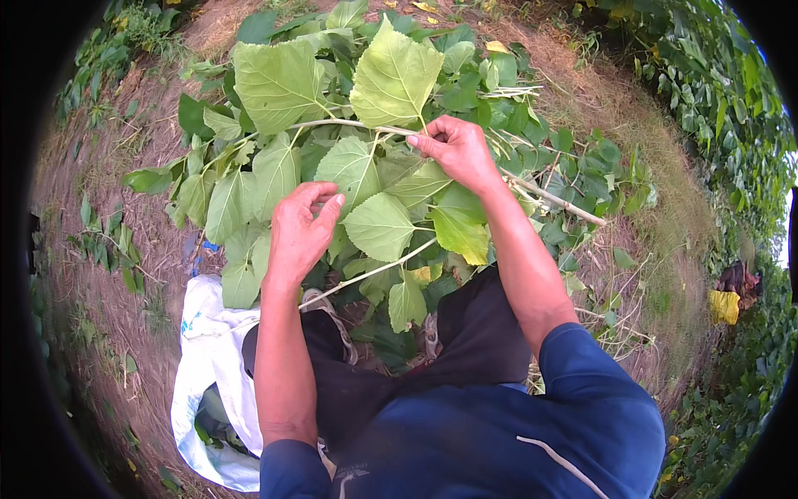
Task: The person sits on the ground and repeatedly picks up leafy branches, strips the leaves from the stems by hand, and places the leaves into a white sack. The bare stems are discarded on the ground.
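Note:
My right hand [460,150] pinches a leafy branch [340,121], apparently mulberry, between thumb and fingers, close to the stalk of an upright broad leaf [397,78]. The branch runs leftward from there, with toothed light-green leaves above and below it. My left hand [305,218] is over the leaves with fingers bent and thumb a little apart; nothing shows in its grasp. Its fingertips are beside a pale leaf [350,168]; contact cannot be told. Nearer my legs, a thin bare-ended stem [368,274] slants behind my left forearm. A pile of cut leafy branches [461,93] lies beneath.
A white woven sack [209,355] with leaves inside its mouth is by my left leg. A thick cut stem [561,203] sticks out to the right. Loose sprigs [118,243] lie on the soil at left. Leafy plants [711,81] and a yellow item [724,307] are at right.

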Demonstrator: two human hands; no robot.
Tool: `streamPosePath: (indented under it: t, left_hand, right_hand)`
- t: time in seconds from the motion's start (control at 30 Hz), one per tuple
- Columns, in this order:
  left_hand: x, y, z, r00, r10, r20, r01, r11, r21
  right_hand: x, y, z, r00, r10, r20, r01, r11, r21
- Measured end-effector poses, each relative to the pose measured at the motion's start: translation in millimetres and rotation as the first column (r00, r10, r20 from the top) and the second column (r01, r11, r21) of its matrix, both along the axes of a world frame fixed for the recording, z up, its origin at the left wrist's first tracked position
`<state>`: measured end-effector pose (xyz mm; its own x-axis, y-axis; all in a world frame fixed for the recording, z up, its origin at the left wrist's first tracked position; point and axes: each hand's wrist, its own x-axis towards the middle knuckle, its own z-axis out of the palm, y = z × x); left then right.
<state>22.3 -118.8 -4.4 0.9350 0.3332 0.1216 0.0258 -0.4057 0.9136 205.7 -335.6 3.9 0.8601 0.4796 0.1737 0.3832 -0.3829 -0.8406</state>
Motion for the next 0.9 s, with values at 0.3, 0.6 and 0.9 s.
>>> streamPosePath:
  t: [0.3, 0.6, 0.9]
  left_hand:
    - [-17.7, -28.8, -8.5, 0.972, -0.223, -0.072, 0.234, 0.909, 0.346]
    - [-20.7, -64.9, -10.5, 0.746, -0.472, -0.469, 0.596, 0.788, 0.157]
    - [0.4, -34.4, -34.8, 0.997, -0.073, 0.016, 0.071, 0.993, 0.094]
  right_hand:
    - [-9.0, -29.0, 57.4, 0.993, -0.100, -0.056, 0.113, 0.748, 0.654]
    - [1.1, -39.8, 95.5, 0.935, -0.354, -0.006, 0.130, 0.330, 0.935]
    - [10.1, -63.4, 62.3, 0.963, -0.129, -0.238, 0.269, 0.549, 0.791]
